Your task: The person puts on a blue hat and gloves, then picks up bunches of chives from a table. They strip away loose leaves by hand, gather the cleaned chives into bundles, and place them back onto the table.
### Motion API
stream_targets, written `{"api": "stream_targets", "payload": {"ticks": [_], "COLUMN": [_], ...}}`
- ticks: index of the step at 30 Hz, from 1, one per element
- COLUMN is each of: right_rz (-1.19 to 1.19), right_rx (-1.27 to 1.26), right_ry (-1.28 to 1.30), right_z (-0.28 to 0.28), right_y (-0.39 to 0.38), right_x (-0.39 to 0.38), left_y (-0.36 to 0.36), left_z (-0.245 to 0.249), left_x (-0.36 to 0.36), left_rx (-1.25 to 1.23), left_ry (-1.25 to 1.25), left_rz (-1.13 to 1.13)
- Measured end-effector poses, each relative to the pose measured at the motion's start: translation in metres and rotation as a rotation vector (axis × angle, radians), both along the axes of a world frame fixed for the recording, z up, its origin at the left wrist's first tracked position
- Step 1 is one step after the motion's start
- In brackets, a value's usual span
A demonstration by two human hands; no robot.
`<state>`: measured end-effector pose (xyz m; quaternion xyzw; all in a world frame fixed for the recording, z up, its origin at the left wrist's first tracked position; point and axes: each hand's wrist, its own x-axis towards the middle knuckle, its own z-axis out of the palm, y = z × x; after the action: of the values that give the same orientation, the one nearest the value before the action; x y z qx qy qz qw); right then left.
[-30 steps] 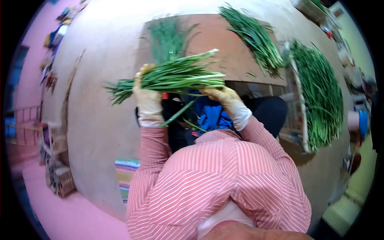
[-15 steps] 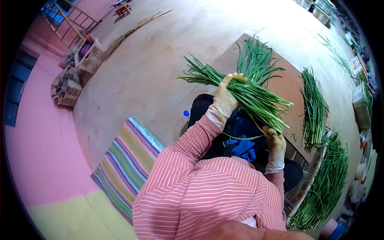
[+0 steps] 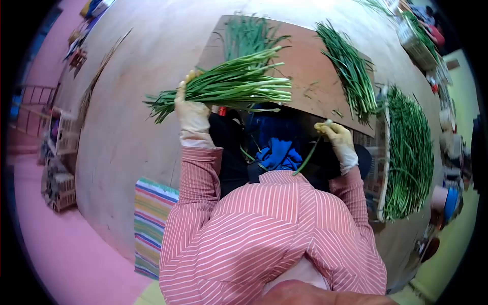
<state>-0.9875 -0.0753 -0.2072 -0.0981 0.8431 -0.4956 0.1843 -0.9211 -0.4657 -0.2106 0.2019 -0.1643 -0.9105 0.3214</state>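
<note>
My left hand [image 3: 193, 109], in a pale glove, is wrapped round a bundle of long green stalks [image 3: 239, 84]. The pale stalk ends point right, and the leafy tips hang out on the left. Lower right of the bundle, my right hand [image 3: 335, 138], also gloved, pinches the pale end of a single green stalk [image 3: 306, 160], which droops towards my lap. Behind the held bundle, a leafy pile [image 3: 249, 35] lies on the brown board [image 3: 300, 61]. Another bunch [image 3: 351, 76] lies along the board's right side.
A pale crate [image 3: 382, 157] at the right stands beside a large heap of green stalks [image 3: 409, 157]. A striped mat [image 3: 155, 223] is on the floor at lower left. Crates [image 3: 66, 134] stand by the pink wall, with a bundle of dry stalks [image 3: 96, 76] nearby.
The view has turned. The bundle in my left hand has swung nearly level, and my right hand is now apart from it with a single stalk pinched.
</note>
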Motion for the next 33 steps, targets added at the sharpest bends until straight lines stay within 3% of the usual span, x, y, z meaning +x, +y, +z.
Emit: {"api": "stream_targets", "payload": {"ticks": [1,3,7,12,15,20,21,24,27,33], "right_rz": [0.104,0.165,0.192,0.224,0.143,0.057,0.121,-0.052,-0.035,-0.023], "right_rx": [0.213,0.365,-0.341,-0.458,-0.454,-0.352,-0.210,-0.412,-0.477,-0.675], "right_ry": [0.143,0.251,-0.201,-0.444,-0.507,-0.345,-0.020,-0.096,0.036,-0.055], "right_z": [-0.005,-0.006,0.018,0.045,0.034,0.003,0.001,0.007,0.037,0.042], "right_y": [0.002,-0.007,-0.054,-0.095,-0.091,-0.049,-0.046,-0.040,-0.052,-0.068], "right_x": [-0.001,0.002,0.013,0.024,0.023,0.007,0.005,-0.002,-0.001,0.000], "left_y": [0.003,-0.002,0.006,0.014,0.012,0.005,0.007,0.008,0.018,0.023], "left_z": [0.005,0.000,0.000,0.008,0.005,0.002,0.003,0.002,0.008,0.002], "left_x": [0.004,0.007,0.006,0.007,0.007,0.007,0.006,0.004,0.003,-0.002], "left_rx": [0.001,-0.002,0.013,-0.062,-0.086,-0.076,-0.128,-0.094,-0.094,-0.040], "left_ry": [-0.009,-0.013,-0.006,-0.019,-0.023,-0.044,-0.068,0.023,0.055,0.111], "left_rz": [0.016,-0.091,-0.105,-0.167,-0.202,-0.124,-0.121,-0.192,-0.257,-0.309]}}
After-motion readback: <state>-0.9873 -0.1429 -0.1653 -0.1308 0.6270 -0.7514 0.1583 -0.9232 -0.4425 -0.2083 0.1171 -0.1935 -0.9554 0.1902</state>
